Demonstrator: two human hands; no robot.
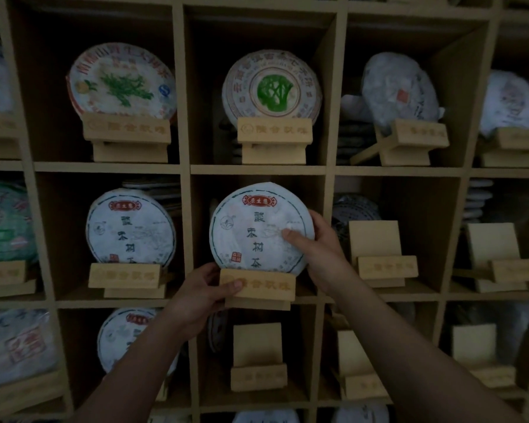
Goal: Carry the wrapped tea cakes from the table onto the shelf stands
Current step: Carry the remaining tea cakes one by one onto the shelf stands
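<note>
Head view shows us a round wrapped tea cake [258, 228] standing on edge in the middle cubby of the wooden shelf [185, 169], its printed face turned toward us and its characters running top to bottom, its lower rim seated in a wooden stand [258, 288]. Our right hand [316, 245] grasps the cake's right edge, thumb across the wrapper, while our left hand [206, 296] grips the stand's left end. Neighbouring cubbies to the left and above hold more cakes on stands, and those to the right and below hold an empty stand [379, 254] each.
</note>
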